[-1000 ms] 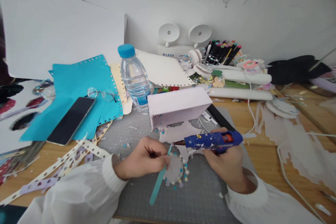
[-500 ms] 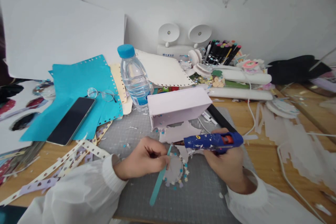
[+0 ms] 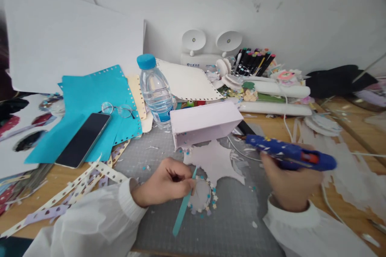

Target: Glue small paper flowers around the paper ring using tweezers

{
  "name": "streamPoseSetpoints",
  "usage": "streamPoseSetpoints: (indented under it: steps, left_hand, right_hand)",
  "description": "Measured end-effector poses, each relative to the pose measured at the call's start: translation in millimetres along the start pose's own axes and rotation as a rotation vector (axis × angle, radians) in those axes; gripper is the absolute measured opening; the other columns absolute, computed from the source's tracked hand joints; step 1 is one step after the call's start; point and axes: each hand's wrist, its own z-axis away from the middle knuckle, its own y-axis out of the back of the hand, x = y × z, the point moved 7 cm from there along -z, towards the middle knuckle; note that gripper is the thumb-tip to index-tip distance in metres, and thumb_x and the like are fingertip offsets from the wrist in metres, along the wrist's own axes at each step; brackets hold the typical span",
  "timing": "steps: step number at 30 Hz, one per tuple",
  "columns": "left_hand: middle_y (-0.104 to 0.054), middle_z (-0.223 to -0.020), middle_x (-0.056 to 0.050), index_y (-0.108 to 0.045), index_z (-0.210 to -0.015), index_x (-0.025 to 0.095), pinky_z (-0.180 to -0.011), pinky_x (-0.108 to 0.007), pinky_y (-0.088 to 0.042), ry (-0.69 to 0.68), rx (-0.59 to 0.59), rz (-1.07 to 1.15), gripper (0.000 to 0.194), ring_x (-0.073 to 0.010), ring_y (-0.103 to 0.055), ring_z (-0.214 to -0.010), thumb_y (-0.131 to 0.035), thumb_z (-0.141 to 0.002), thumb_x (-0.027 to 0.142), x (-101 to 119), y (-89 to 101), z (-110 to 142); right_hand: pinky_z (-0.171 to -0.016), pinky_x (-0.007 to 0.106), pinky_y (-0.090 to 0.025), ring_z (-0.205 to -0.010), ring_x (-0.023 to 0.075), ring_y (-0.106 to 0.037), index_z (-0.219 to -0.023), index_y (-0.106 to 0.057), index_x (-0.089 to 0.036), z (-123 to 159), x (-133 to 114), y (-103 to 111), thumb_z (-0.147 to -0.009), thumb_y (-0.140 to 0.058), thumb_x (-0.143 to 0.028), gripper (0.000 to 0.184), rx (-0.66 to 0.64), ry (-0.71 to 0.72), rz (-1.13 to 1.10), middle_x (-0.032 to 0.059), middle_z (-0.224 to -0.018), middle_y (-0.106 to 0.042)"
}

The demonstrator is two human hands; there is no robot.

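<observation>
My left hand [image 3: 169, 180] is closed in a pinch on a teal strip [image 3: 182, 209], holding its upper end against a small pale disc [image 3: 201, 196] edged with tiny paper flowers on the grey cutting mat [image 3: 229, 225]. My right hand [image 3: 286, 182] grips a blue hot glue gun [image 3: 289, 156], blurred by motion, off to the right with its nozzle pointing left, away from the disc. A pale pink star-shaped cutout [image 3: 215, 160] lies just beyond the disc, in front of a pink paper box [image 3: 206, 122].
A water bottle [image 3: 153, 90], glasses [image 3: 117, 108], a phone [image 3: 83, 138] on teal paper [image 3: 90, 104] sit at left. Markers [image 3: 255, 62], white rolls [image 3: 277, 108], a twin-dish lamp [image 3: 211, 46] stand at the back. Perforated paper strips [image 3: 75, 188] and scraps litter the desk; a cord [image 3: 328, 200] trails at right.
My right hand has swung the glue gun away from the disc to the right, uncovering the pink cutout. The left hand and the teal strip have stayed put.
</observation>
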Motion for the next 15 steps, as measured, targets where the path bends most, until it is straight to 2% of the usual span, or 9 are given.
streamPoseSetpoints:
  steps: [3,6,8,10,13,15]
  left_hand:
    - [-0.034,-0.041,0.006,-0.057,-0.052,0.01,-0.038,-0.018,-0.019,-0.004,0.006,0.0,0.03,-0.0041,-0.027,-0.039,-0.053,-0.079,0.023,0.7,0.1,0.2]
    - [-0.034,-0.042,0.006,-0.057,-0.052,0.01,-0.039,-0.017,-0.019,-0.005,0.002,-0.015,0.03,-0.0044,-0.028,-0.04,-0.052,-0.078,0.023,0.2,-0.1,0.3]
    - [-0.034,-0.042,0.006,-0.057,-0.052,0.011,-0.039,-0.017,-0.019,-0.008,0.003,-0.022,0.029,-0.0044,-0.027,-0.04,-0.053,-0.078,0.023,-0.3,-0.1,0.3]
    - [-0.033,-0.042,0.006,-0.057,-0.051,0.011,-0.039,-0.017,-0.019,-0.011,0.008,-0.02,0.029,-0.0043,-0.027,-0.04,-0.053,-0.078,0.022,-0.7,0.0,0.3]
    - [-0.033,-0.041,0.006,-0.056,-0.051,0.011,-0.038,-0.017,-0.019,-0.016,0.011,-0.003,0.03,-0.0039,-0.026,-0.039,-0.054,-0.078,0.022,-0.4,-0.2,0.2]
    - [-0.034,-0.04,0.006,-0.056,-0.051,0.011,-0.038,-0.017,-0.019,-0.015,0.015,0.001,0.03,-0.0039,-0.026,-0.038,-0.054,-0.079,0.022,0.1,0.0,0.0]
  right_hand:
    - [-0.052,0.04,-0.042,-0.053,0.0283,-0.058,-0.059,-0.044,-0.024,-12.3,39.2,12.4,-0.057,-0.075,-0.042,0.036,0.07,-0.221,0.243,0.0056,-0.055,-0.054]
    - [-0.053,0.041,-0.039,-0.065,0.0375,-0.063,-0.07,-0.054,-0.021,-23.0,67.3,18.4,-0.06,-0.073,-0.047,0.034,0.025,-0.271,0.417,0.0122,-0.063,-0.059]
    - [-0.052,0.041,-0.036,-0.07,0.0396,-0.063,-0.087,-0.059,-0.018,-28.6,82.1,18.2,-0.065,-0.068,-0.052,0.042,-0.066,-0.287,0.517,0.0178,-0.072,-0.062]
    - [-0.049,0.04,-0.032,-0.064,0.0376,-0.061,-0.098,-0.057,-0.017,-30.9,96.5,15.6,-0.07,-0.061,-0.058,0.05,-0.192,-0.337,0.598,0.0203,-0.073,-0.062]
    - [-0.05,0.04,-0.034,-0.059,0.0338,-0.058,-0.101,-0.052,-0.017,-28.9,111.5,4.7,-0.076,-0.052,-0.06,0.05,-0.408,-0.365,0.584,0.0181,-0.072,-0.06]
    - [-0.053,0.04,-0.037,-0.062,0.0331,-0.058,-0.096,-0.05,-0.018,-27.1,117.8,-1.2,-0.078,-0.05,-0.057,0.043,-0.484,-0.35,0.541,0.0147,-0.071,-0.058]
